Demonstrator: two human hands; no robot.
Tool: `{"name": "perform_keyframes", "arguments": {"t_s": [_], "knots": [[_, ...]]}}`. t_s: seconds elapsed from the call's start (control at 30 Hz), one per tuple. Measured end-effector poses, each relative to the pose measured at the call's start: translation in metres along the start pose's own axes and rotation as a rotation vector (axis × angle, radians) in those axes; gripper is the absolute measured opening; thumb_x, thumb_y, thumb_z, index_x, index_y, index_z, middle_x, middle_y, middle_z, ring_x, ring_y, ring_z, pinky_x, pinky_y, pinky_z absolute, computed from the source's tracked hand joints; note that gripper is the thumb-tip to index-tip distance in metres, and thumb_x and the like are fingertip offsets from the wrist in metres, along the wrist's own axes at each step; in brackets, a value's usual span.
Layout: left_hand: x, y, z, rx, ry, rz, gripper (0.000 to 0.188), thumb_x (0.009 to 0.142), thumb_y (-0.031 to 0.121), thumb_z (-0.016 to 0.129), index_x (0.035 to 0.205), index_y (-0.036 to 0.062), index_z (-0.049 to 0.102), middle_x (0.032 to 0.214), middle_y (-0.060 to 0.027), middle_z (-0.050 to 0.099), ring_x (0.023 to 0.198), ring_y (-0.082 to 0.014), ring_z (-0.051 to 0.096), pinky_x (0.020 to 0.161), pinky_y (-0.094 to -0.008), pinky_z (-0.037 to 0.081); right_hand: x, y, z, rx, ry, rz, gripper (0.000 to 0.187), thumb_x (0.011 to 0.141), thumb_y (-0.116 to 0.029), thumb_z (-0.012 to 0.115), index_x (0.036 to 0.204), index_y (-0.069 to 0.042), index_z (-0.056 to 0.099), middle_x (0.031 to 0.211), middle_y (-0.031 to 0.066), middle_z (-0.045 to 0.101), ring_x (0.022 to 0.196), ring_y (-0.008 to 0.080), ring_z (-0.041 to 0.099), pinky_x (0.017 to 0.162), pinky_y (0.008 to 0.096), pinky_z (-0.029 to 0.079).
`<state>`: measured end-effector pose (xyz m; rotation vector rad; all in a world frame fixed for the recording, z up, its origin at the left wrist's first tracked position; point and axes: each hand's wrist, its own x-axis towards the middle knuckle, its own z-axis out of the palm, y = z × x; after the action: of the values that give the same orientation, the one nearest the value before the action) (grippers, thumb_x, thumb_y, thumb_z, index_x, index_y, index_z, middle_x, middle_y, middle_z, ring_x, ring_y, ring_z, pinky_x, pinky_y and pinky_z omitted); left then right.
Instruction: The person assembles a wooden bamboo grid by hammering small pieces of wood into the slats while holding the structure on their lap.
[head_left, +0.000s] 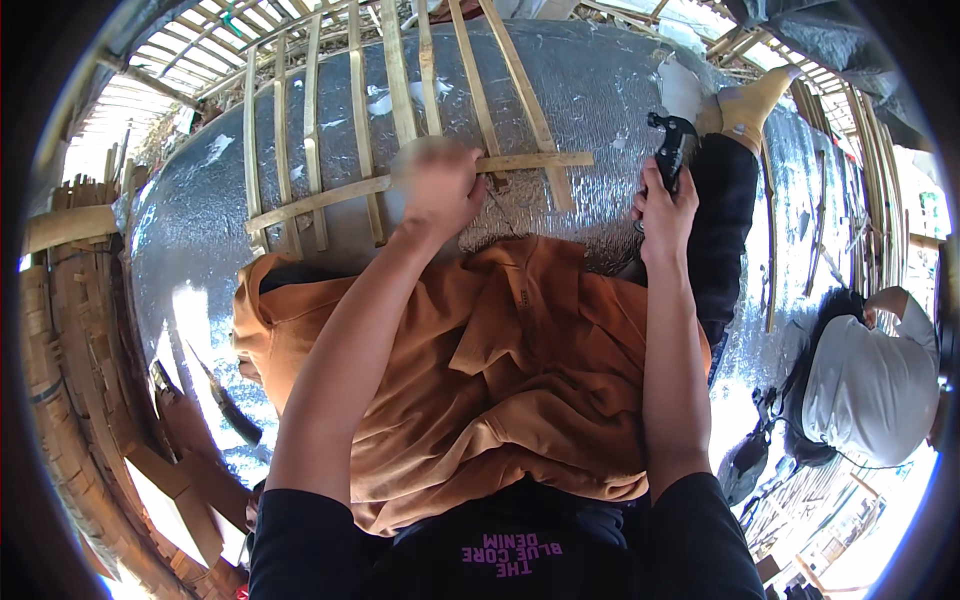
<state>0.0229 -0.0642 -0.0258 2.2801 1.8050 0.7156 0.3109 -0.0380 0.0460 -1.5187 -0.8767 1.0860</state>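
Note:
A lattice of split bamboo slats [358,100] lies in front of me, its long strips running away from me. One crosswise bamboo strip [545,161] spans them near my lap. My left hand [438,195] is closed around this strip near its middle; part of the hand is blurred, and the fingers' exact hold is partly hidden. In my right hand is a claw hammer [676,140] with a black head, held upright to the right of the lattice. My right hand [666,208] wraps its handle, apart from the bamboo.
Silvery foil sheeting [590,80] covers the ground under the lattice. A brown cloth garment [480,400] drapes over my lap. My bare foot [748,108] rests at the far right. Another person in a white shirt [868,390] sits at right. Woven bamboo [75,350] stands at left.

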Motion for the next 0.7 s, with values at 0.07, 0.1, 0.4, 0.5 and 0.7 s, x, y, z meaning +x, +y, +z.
{"name": "perform_keyframes", "arguments": {"t_s": [0.07, 0.1, 0.4, 0.5, 0.7], "knots": [[-0.002, -0.001, -0.003, -0.043, 0.001, -0.02, 0.03, 0.086, 0.014, 0.071, 0.114, 0.0086, 0.064, 0.108, -0.0118, 0.068, 0.107, -0.0311, 0.067, 0.094, -0.0474, 0.046, -0.005, -0.014, -0.006, 0.051, 0.034, 0.001, 0.018, 0.1, -0.014, 0.07, 0.098, -0.007, 0.053, 0.07, -0.0016, 0.05, 0.051, 0.007, 0.049, 0.043, 0.027, 0.038], [-0.001, 0.002, 0.001, -0.072, -0.019, -0.038, 0.03, 0.085, 0.013, 0.071, 0.114, 0.0086, 0.064, 0.109, -0.0118, 0.068, 0.108, -0.032, 0.066, 0.094, -0.0477, 0.046, -0.006, -0.016, -0.016, 0.05, 0.056, -0.009, 0.018, 0.1, -0.015, 0.069, 0.1, -0.007, 0.053, 0.074, -0.0008, 0.051, 0.05, 0.007, 0.046, 0.043, 0.0272, 0.037], [-0.011, -0.001, -0.005, -0.146, -0.025, -0.074, 0.032, 0.085, 0.011, 0.074, 0.115, 0.0098, 0.063, 0.112, -0.0115, 0.069, 0.11, -0.0344, 0.066, 0.096, -0.0482, 0.047, -0.022, -0.025, -0.06, 0.038, 0.188, 0.016, 0.017, 0.102, -0.018, 0.068, 0.105, -0.008, 0.054, 0.079, -0.0004, 0.054, 0.052, 0.0071, 0.046, 0.046, 0.0265, 0.038], [-0.012, -0.001, -0.007, -0.183, -0.075, -0.118, 0.033, 0.085, 0.014, 0.072, 0.116, 0.0095, 0.063, 0.116, -0.013, 0.069, 0.114, -0.0343, 0.064, 0.101, -0.0484, 0.045, -0.02, -0.028, -0.065, 0.073, 0.227, 0.028, 0.017, 0.103, -0.018, 0.067, 0.106, -0.009, 0.053, 0.08, -0.0005, 0.054, 0.054, 0.0072, 0.047, 0.047, 0.0261, 0.038], [-0.027, 0.009, -0.015, -0.206, -0.121, -0.143, 0.042, 0.084, 0.014, 0.074, 0.123, 0.0112, 0.06, 0.121, -0.0142, 0.068, 0.117, -0.0365, 0.063, 0.103, -0.0509, 0.045, -0.018, -0.02, -0.063, 0.037, 0.139, 0.024, 0.019, 0.102, -0.022, 0.069, 0.107, -0.011, 0.054, 0.082, -0.0013, 0.055, 0.056, 0.0064, 0.047, 0.047, 0.0257, 0.037]]}}
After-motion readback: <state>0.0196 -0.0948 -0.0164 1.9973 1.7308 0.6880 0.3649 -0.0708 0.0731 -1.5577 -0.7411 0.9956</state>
